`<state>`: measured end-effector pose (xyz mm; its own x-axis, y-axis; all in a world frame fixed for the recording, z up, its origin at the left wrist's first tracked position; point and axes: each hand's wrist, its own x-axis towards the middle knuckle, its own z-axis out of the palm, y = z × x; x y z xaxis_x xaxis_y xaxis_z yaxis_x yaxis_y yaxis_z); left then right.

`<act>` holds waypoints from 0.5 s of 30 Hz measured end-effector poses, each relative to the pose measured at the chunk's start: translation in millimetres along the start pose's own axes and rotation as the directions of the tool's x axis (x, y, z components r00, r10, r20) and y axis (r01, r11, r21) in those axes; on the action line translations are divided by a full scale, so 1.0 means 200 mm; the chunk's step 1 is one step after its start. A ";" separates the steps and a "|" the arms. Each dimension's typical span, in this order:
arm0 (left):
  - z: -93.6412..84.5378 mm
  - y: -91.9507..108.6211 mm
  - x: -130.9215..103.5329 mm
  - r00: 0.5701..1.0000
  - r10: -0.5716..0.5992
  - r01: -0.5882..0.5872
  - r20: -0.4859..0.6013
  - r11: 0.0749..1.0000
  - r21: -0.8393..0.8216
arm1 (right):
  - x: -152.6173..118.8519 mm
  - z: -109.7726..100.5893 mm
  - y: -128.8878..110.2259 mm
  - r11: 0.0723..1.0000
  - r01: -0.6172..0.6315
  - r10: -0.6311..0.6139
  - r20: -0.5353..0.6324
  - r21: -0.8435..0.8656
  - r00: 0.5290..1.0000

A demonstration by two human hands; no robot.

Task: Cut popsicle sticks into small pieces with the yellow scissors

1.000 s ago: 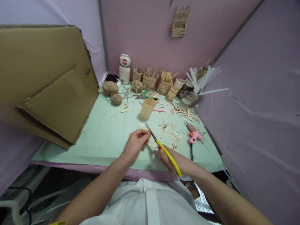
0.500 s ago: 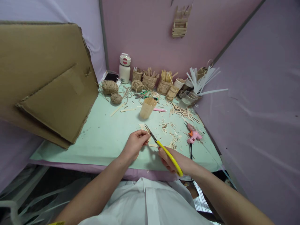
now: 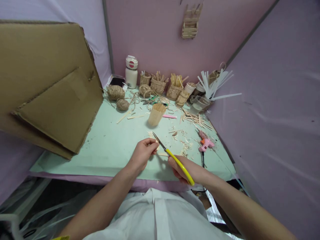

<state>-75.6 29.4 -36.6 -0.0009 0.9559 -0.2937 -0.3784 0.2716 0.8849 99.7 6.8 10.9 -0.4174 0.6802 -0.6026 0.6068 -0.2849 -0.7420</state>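
My right hand grips a pair of scissors with yellow handles, its dark blades pointing up and left. The blade tips lie right beside the fingers of my left hand. That hand is closed in a pinch on a small pale wooden strip, mostly hidden by the fingers and blades. Just beyond the hands stands a pale cup with wooden sticks lining its rim. Thin wood shavings and short offcuts lie scattered to the right of the blades.
A pink glue gun lies at the right. A large cardboard piece leans at left. Twine balls, a white bottle, stick-filled baskets and a cup of white glue sticks line the back. Loose sticks lie near them.
The view has shifted very slightly. Both hands and the scissors keep nearly the same pose, with the blades still beside the left fingertips.
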 end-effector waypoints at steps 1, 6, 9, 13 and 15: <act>0.00 0.00 0.00 1.000 0.001 -0.001 -0.002 1.000 -0.001 | 0.00 0.00 0.00 1.000 -0.017 0.017 -0.002 0.003 1.000; -0.01 -0.01 0.01 1.000 -0.017 0.017 0.002 1.000 -0.005 | 0.02 -0.01 -0.02 0.999 -0.030 0.030 0.010 -0.028 1.000; -0.01 -0.01 0.01 1.000 -0.008 0.008 0.006 1.000 -0.002 | 0.01 -0.02 -0.02 0.999 0.011 -0.010 0.018 -0.044 1.000; 0.01 -0.02 -0.03 0.996 0.040 -0.050 0.077 0.990 0.135 | -0.04 -0.06 0.02 0.994 0.053 -0.055 -0.013 -0.100 0.998; 0.03 -0.03 -0.07 0.978 0.043 -0.090 0.203 0.968 0.234 | -0.08 -0.09 0.06 0.991 0.089 -0.092 -0.030 -0.101 0.995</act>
<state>-67.3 15.2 -35.0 0.1707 0.9694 -0.1765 -0.1501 0.2026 0.9677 126.2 4.4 17.8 -0.4512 0.7233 -0.5227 0.6327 -0.1538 -0.7590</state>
